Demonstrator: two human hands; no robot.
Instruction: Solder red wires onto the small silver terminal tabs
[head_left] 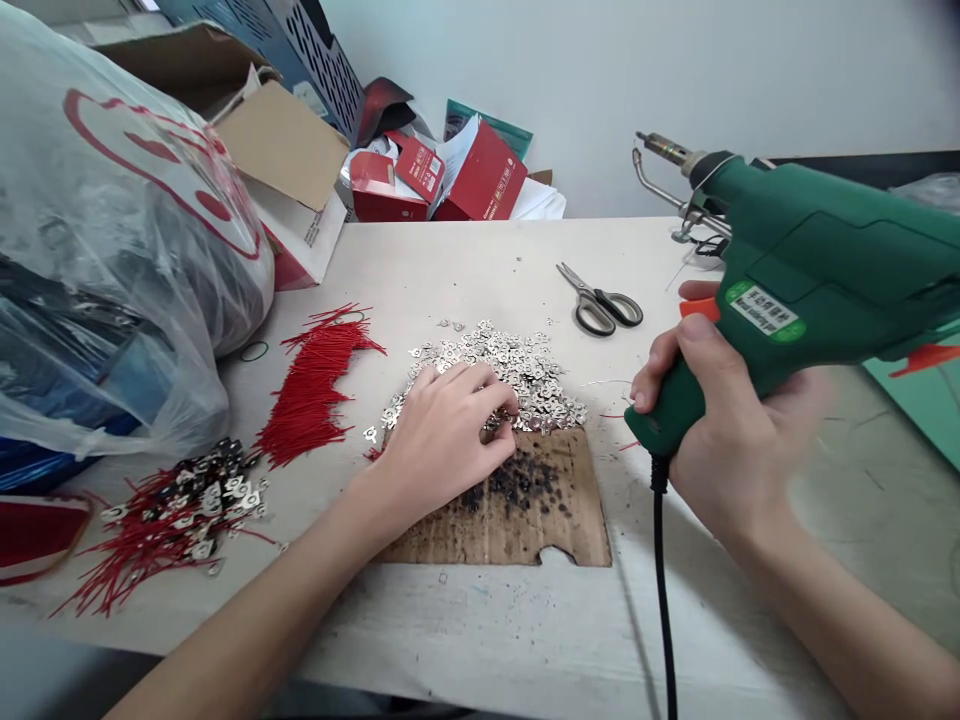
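Right now our left hand (442,435) lies palm down on the heap of small silver terminals (502,375), its fingertips curled into the pile just ahead of the knuckles; whether they have closed on one piece we cannot tell, since the fingers hide it. Under the heel of that hand sits the scorched cardboard pad (517,505), its burnt patch just to the hand's right. Our right hand (712,420) is wrapped tight round the grip of the green soldering gun (795,270), held up off the table, tip pointing away from us and well clear of the left hand; its black cord (664,600) drops from below the fist. Beyond the left hand's fingertips, further across the table, lie the scissors (604,305). To the left of that hand is the loose bundle of red wires (319,385), and nearer its forearm a second heap of red wires with terminals already on (180,515).

To do this picking well, we judge we should tease one terminal free with fingertip and thumb rather than rake the pile, and keep the hot tip raised and aimed away until the piece rests on the cardboard.
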